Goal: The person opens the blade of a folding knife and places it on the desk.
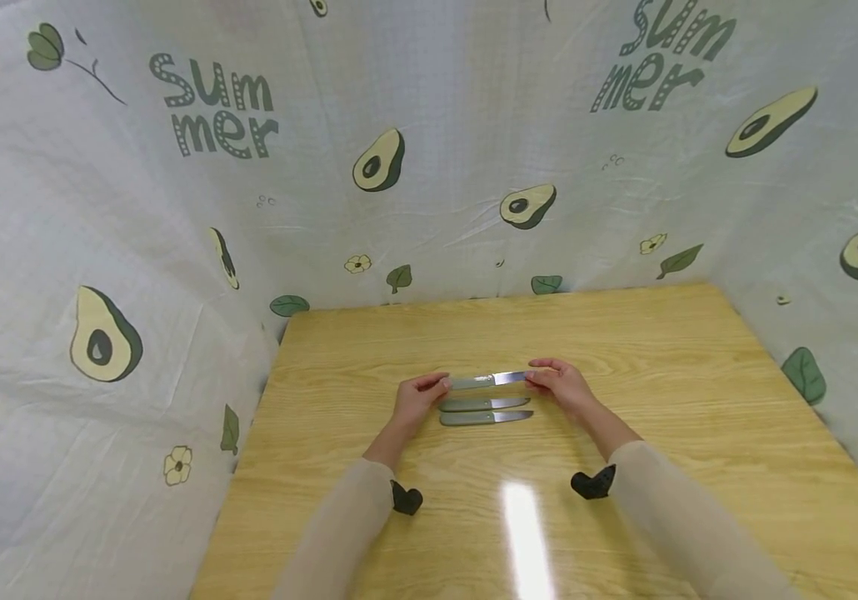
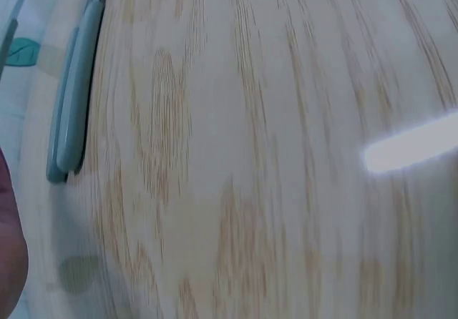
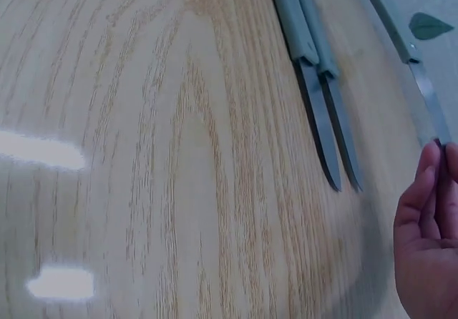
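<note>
Both hands hold one knife (image 1: 472, 382) with a grey-green handle, lifted above the wooden table. My left hand (image 1: 416, 402) pinches the handle's end, while my right hand (image 1: 562, 387) pinches the blade's tip between thumb and fingers. In the right wrist view, the right hand (image 3: 429, 219) shows at the right edge with the held knife's blade (image 3: 429, 94) rising from its fingertips. Nearer the person, two similar knives, a farther one (image 1: 465, 405) and a nearer one (image 1: 466, 418), lie side by side, blades to the right. Only a sliver of the left hand (image 2: 11, 240) shows in the left wrist view.
The wooden table (image 1: 339, 350) stretches out on all sides of the knives. A white cloth (image 1: 451, 167) printed with avocados and leaves hangs behind and along both sides. A bright light reflection (image 1: 525, 533) lies on the tabletop between the forearms.
</note>
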Motion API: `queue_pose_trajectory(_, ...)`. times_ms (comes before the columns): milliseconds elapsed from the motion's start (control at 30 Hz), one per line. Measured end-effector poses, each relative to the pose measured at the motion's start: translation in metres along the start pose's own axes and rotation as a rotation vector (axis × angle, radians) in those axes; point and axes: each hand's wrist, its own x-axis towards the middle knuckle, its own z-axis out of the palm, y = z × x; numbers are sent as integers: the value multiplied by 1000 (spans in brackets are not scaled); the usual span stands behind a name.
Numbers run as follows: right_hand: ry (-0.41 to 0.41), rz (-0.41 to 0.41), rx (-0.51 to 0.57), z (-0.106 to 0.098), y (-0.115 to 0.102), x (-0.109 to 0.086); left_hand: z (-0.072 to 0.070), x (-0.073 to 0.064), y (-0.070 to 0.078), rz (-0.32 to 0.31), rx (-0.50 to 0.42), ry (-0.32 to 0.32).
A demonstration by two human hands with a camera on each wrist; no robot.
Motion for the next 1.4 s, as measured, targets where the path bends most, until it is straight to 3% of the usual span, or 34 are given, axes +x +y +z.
queue_pose_trajectory(233, 115, 97, -127, 5, 2, 8, 8, 7, -7, 67, 285, 179)
queue_pose_trajectory(467, 241, 152, -351, 12, 5, 13, 7, 11, -21, 80, 470, 297)
queue_pose_trajectory(900, 314, 57, -747, 20, 7, 12, 13, 5, -21, 100, 537, 365)
queue_pose_trajectory(1133, 314, 55, -779, 22, 9, 13, 17, 4, -21, 112, 585, 395)
queue_pose_trajectory(1400, 299, 55, -804, 22, 8, 15, 18, 4, -19, 116, 570, 419)
